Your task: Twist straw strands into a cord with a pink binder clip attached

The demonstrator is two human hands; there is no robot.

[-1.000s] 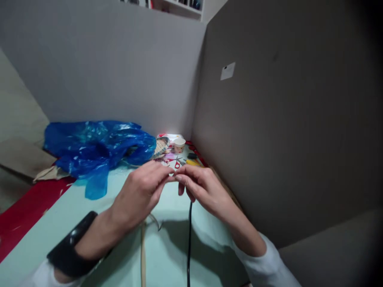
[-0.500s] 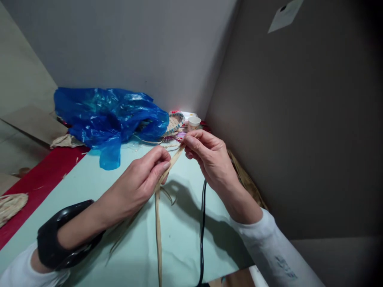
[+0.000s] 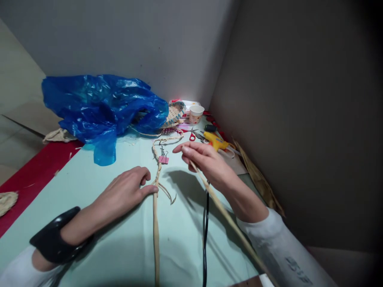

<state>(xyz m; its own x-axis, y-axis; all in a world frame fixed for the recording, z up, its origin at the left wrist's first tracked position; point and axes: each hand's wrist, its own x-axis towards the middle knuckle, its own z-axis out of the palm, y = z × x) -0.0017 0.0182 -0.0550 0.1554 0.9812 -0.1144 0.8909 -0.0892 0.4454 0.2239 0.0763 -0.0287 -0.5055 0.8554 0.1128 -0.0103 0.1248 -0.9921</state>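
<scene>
A braided cord (image 3: pixel 158 171) of pale, raffia-like strips lies on the light green table covering, with a pink binder clip (image 3: pixel 163 160) on it. My left hand (image 3: pixel 127 195) rests beside the cord, its thumb tip touching the spot where the strips part. Its fingers are bent and stand apart from the thumb. One long loose strip (image 3: pixel 156 239) runs from there towards me. My right hand (image 3: pixel 206 161) pinches another pale raffia strip (image 3: pixel 221 207), which trails down across the right forearm's side. A thin curled strand (image 3: pixel 167 194) sticks out right of the braid.
A crumpled blue plastic bag (image 3: pixel 104 103) fills the back left. Behind my hands are a woven basket (image 3: pixel 176 111), a paper cup (image 3: pixel 196 114), red-handled scissors (image 3: pixel 192 136) and a yellow glue gun (image 3: pixel 214 140). A black cable (image 3: pixel 206 235) crosses the table. A grey wall (image 3: pixel 299 119) bounds the right.
My hands were close together, then moved apart. The right hand has drawn a pale strip out to the right, while my left hand has moved down to the braid. The view has tilted down.
</scene>
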